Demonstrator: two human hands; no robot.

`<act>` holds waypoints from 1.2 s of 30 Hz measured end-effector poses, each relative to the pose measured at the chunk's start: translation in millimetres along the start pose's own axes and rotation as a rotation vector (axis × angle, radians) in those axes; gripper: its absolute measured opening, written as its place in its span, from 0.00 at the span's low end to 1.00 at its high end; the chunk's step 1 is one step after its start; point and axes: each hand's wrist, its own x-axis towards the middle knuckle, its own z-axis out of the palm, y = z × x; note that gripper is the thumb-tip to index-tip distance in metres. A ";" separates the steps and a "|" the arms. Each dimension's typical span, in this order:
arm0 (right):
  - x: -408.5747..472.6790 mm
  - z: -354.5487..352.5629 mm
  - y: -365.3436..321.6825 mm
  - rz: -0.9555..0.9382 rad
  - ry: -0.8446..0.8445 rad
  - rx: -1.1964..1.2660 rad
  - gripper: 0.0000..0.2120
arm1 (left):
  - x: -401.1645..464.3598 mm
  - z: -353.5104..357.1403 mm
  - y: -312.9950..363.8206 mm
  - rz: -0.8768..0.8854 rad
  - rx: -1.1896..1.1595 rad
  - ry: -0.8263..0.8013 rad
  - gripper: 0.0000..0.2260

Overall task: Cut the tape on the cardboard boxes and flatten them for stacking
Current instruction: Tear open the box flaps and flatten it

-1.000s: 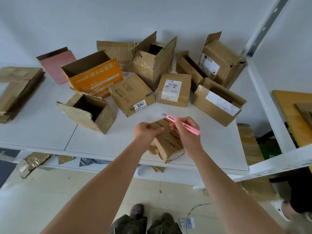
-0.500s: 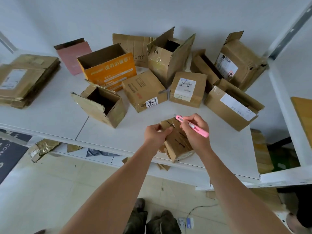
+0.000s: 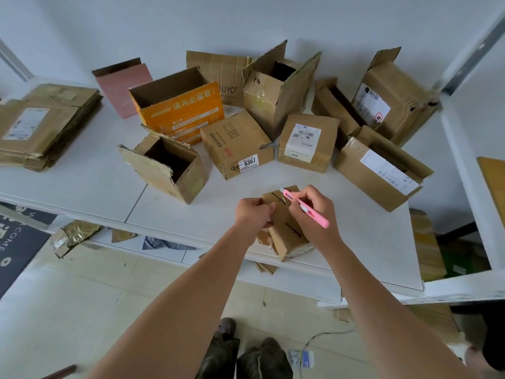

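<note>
my left hand grips the near-left edge of the small brown cardboard box at the near edge of the white table, covering that side. my right hand pinches the slim pink utility knife; its long axis runs near-right to far-left, blade tip hard to make out at the box's far end. more brown cardboard boxes lie beyond.

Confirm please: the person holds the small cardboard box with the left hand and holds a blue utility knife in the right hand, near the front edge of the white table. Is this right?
One detail is wrong: the utility knife is pink, not blue, as the head view shows. The rest stands: the left hand holds the small cardboard box, the right hand holds the knife, near the front edge of the white table.
</note>
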 end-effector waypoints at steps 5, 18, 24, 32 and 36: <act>2.1 -4.7 -2.6 -0.090 -0.070 -0.012 0.06 | -3.3 2.5 4.4 -0.011 -0.027 0.020 0.16; -12.1 -20.6 -2.7 0.027 -0.197 0.022 0.05 | -1.7 9.8 3.4 0.053 0.067 0.110 0.13; -50.6 -45.7 -1.4 0.070 -0.241 0.096 0.05 | -1.7 11.3 2.8 0.067 0.077 0.138 0.06; -92.9 -66.0 -7.8 0.098 -0.234 0.035 0.04 | -5.0 15.5 5.6 0.082 0.143 0.161 0.05; -114.6 -73.9 -1.2 0.133 -0.042 0.060 0.09 | -5.0 16.8 5.6 0.186 0.282 0.170 0.04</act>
